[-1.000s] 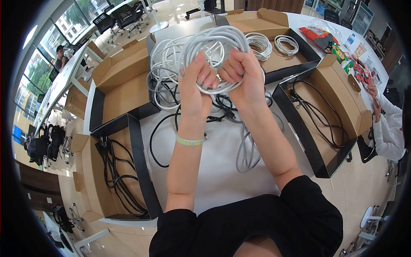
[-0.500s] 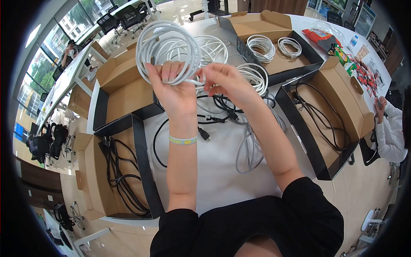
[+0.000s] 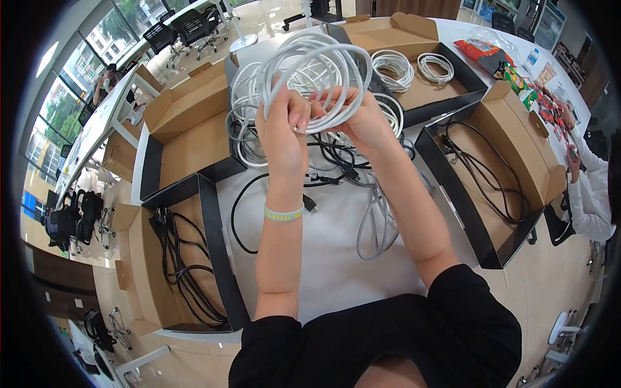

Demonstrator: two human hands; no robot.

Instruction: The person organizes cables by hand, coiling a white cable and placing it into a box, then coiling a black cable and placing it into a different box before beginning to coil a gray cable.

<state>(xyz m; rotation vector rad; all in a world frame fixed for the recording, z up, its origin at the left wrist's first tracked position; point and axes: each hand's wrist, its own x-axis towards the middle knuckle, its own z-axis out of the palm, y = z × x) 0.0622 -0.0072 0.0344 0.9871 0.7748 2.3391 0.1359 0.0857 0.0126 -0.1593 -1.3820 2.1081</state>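
A coil of white cable [image 3: 314, 46] is held up over the table between my hands. My left hand [image 3: 284, 119] is closed around the lower left of its loops, with a cable end showing near the thumb. My right hand [image 3: 363, 121] grips the lower right of the same coil, its fingers bent around the strands. Behind and below lie more white cables [image 3: 242, 126], partly hidden by the coil and my hands. Black cables [image 3: 336, 155] and a loose grey cable [image 3: 372, 223] rest on the table under my wrists.
Open black boxes surround the cables. The back right box [image 3: 446, 107] contains two white coils; the right box [image 3: 475, 236] and front left box [image 3: 223, 258] contain black cables. Another box [image 3: 194, 145] stands left. Snack packets [image 3: 482, 50] and a person in a white sleeve [image 3: 588, 187] are at right.
The coil and my left hand have shifted right. My right hand, earlier pinching a strand beside the coil, now grips the loops. The seated person's hands at right have moved apart.
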